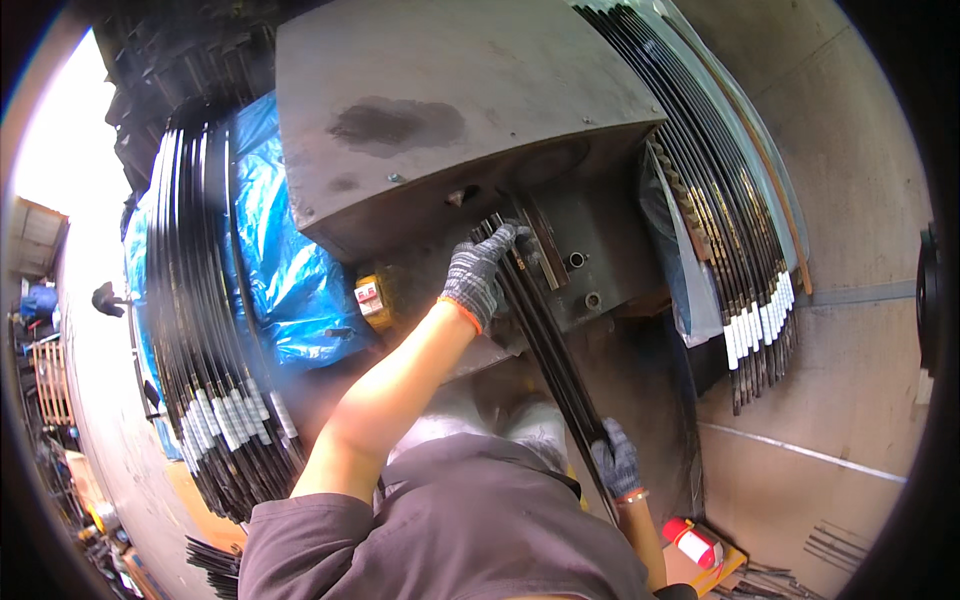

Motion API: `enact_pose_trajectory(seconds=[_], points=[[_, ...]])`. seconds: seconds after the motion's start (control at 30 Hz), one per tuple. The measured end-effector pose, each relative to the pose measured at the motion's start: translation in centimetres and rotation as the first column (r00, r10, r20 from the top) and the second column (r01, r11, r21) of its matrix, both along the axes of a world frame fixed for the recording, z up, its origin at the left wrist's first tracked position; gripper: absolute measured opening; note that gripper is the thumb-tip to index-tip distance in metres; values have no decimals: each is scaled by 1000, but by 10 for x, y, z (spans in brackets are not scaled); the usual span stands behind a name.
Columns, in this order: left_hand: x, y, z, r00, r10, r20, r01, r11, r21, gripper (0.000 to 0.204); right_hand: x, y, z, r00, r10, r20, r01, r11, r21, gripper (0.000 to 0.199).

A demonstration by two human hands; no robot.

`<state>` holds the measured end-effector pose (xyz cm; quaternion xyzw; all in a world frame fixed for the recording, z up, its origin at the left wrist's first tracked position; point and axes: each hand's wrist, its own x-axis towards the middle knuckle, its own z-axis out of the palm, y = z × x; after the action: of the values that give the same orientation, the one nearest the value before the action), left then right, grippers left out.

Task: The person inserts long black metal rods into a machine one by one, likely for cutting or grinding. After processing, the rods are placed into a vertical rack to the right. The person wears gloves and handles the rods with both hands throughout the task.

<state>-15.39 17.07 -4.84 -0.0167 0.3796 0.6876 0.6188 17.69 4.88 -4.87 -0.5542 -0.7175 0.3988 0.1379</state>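
Workshop concrete surrounds a grey machine (450, 110); below its housing, the left hand (482, 272) and right hand (617, 462) both grip a bundle of black rods (550, 350), steadying both ends.

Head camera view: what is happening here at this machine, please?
A person in grey knit gloves holds a small bundle of long, thin black metal strips at a large grey steel machine. The left hand grips the far end of the strips under the machine's overhanging block, and the right hand holds them nearer the body. Similar black strips with white-taped ends are stacked to the left on blue plastic sheeting and to the right. A red spray can lies lower right.
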Motion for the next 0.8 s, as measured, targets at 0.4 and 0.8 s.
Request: enact_pose_trajectory(seconds=[0.4,0.8], points=[[5,39,-76,987,-152,-59,123,931,-342,6,-17,59,-100,988,-124,93,128,991,-35,19],[35,71,-82,845,-273,-459,2,862,-507,23,-44,111,-91,875,-359,-323,104,793,-600,18]])
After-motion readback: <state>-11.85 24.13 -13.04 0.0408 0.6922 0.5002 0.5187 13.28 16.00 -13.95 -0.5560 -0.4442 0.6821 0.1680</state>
